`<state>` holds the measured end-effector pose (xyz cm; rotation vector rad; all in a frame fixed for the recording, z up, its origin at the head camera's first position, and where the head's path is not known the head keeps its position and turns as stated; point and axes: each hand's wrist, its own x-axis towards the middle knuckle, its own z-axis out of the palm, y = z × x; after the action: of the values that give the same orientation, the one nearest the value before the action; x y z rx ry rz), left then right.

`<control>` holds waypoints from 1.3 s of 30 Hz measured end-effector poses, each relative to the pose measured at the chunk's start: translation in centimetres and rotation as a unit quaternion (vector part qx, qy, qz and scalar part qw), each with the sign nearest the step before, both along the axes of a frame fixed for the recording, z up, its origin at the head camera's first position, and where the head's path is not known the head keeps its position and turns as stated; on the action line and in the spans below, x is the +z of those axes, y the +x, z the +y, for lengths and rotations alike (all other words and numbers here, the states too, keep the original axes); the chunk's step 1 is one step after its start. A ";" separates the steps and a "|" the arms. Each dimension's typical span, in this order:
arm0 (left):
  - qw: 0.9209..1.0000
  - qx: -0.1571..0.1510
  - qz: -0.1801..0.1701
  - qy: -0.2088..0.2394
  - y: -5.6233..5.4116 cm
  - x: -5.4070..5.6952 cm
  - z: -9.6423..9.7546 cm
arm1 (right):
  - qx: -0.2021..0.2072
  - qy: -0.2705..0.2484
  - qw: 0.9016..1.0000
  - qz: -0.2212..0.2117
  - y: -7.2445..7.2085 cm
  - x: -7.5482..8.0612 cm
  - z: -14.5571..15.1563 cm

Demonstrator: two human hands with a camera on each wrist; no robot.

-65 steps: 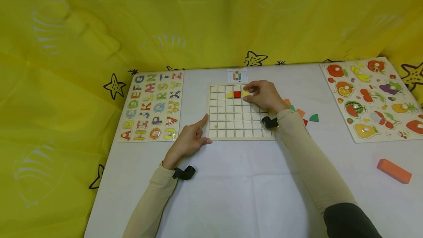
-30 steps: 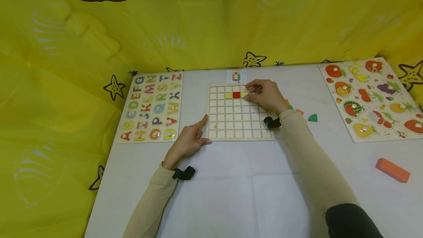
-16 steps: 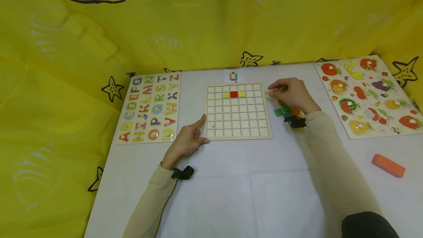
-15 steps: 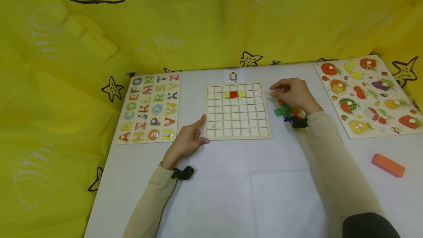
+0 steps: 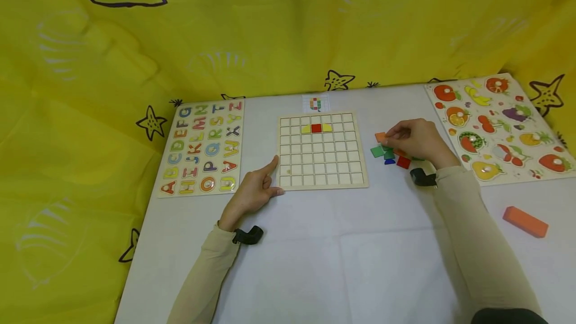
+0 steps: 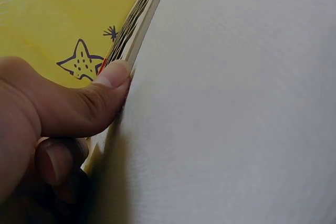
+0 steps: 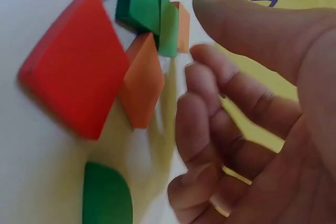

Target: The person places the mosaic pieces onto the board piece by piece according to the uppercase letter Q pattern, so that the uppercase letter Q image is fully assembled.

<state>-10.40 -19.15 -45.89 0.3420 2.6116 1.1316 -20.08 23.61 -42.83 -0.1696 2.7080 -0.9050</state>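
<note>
Drew the right hand (image 5: 418,139) off the board (image 5: 318,158) to the loose tiles (image 5: 377,151) at its three o'clock, with fingers loosely bent, thumb apart and nothing between. Left a yellow tile (image 5: 327,127) at the red tile's (image 5: 316,128) three o'clock, apparently settled, with many cells (image 5: 330,168) unfilled. Kept the left hand (image 5: 254,191) at the board's eight o'clock, touching with straight forefinger and thumb.

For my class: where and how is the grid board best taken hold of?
Probably best by the left and right rims of the grid board, coming in low from both sides: it is thin, lies flat, and bare tablecloth shows along those rims. The left hand touches the left rim. Keep it level, as a red tile and two yellow tiles sit on it.
</note>
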 end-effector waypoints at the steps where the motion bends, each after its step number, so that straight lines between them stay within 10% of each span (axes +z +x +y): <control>1: 1.000 0.001 0.000 -0.001 0.0 0.0 0.0 | 0.000 0.005 1.000 0.000 0.1 0.0 0.1; 23: 1.000 0.005 -0.003 0.002 0.1 0.1 -0.1 | 0.014 -0.019 1.000 -0.004 0.1 -0.6 0.7; 39: 1.000 0.003 -0.001 0.002 0.0 -0.1 -0.1 | -0.057 -0.129 0.990 -0.015 -0.6 -0.8 -1.3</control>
<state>-10.42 -19.21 -45.94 0.3341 2.6097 1.1394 -20.66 22.34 -43.64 -0.0539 2.5857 -1.2810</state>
